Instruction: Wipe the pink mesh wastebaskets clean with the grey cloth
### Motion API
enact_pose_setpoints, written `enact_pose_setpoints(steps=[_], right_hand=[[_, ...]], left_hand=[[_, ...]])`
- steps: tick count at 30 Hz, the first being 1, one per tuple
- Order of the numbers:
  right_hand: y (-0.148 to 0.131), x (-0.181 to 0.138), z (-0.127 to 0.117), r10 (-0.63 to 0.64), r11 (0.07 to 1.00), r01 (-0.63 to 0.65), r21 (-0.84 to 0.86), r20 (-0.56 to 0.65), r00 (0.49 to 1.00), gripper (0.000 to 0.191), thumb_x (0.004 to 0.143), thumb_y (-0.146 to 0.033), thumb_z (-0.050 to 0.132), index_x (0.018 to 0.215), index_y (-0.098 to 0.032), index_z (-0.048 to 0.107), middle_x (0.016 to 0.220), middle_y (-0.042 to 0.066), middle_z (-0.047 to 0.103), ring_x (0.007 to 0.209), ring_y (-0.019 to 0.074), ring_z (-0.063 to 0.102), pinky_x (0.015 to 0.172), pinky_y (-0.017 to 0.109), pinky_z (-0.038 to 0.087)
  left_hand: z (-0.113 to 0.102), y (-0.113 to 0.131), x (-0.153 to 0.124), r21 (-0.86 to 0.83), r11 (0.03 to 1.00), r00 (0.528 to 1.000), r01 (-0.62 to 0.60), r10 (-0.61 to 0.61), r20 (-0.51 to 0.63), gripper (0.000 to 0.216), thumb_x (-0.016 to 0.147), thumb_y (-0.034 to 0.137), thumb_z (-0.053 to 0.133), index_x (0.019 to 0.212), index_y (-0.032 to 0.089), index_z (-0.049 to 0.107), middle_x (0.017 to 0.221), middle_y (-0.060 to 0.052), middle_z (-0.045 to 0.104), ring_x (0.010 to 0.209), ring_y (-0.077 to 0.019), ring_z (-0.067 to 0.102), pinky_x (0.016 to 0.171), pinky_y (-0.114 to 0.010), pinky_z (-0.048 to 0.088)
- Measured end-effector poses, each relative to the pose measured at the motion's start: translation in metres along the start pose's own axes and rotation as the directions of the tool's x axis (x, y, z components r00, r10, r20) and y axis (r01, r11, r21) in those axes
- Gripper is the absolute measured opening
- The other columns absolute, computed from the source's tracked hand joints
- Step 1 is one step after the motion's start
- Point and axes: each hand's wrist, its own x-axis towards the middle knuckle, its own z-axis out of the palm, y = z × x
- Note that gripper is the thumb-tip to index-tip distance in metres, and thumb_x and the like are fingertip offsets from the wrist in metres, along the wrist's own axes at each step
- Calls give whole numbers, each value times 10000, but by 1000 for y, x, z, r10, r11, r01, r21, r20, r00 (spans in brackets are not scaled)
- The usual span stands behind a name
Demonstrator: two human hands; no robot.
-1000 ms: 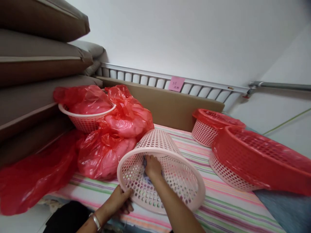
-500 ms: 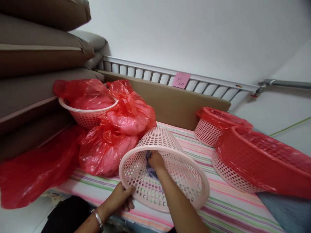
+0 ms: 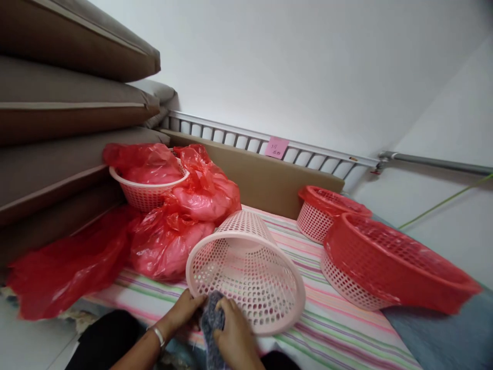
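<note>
A pale pink perforated basket (image 3: 246, 267) lies on its side on the striped cloth (image 3: 331, 334), its mouth turned toward me. My left hand (image 3: 184, 308), with a metal bracelet at the wrist, grips the lower left of the rim. My right hand (image 3: 233, 334) is outside the basket just below the rim, closed on a grey-blue cloth (image 3: 211, 324) that hangs between both hands.
Red plastic bags (image 3: 185, 216) are heaped at the left, one in a pink basket (image 3: 148, 192). Two pink baskets lined with red plastic (image 3: 385, 257) stand at the right. Brown cushions (image 3: 57, 113) are stacked at the far left, a cardboard panel (image 3: 269, 177) and rail behind.
My right hand has come out of the basket with the cloth and now sits below the rim. The left hand stays on the rim. The view has shifted slightly.
</note>
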Motion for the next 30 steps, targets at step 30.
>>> enact_pose_setpoints(steps=[30], right_hand=[[35, 154, 11, 60, 968, -72, -240, -57, 997, 369, 661, -96, 488, 1012, -179, 566, 985, 75, 628, 895, 197, 575, 779, 269, 394]], left_hand=[[-3, 11, 0, -44, 984, 984, 174, -171, 58, 218, 662, 277, 513, 765, 101, 588, 401, -49, 633, 312, -154, 547, 347, -227, 409]])
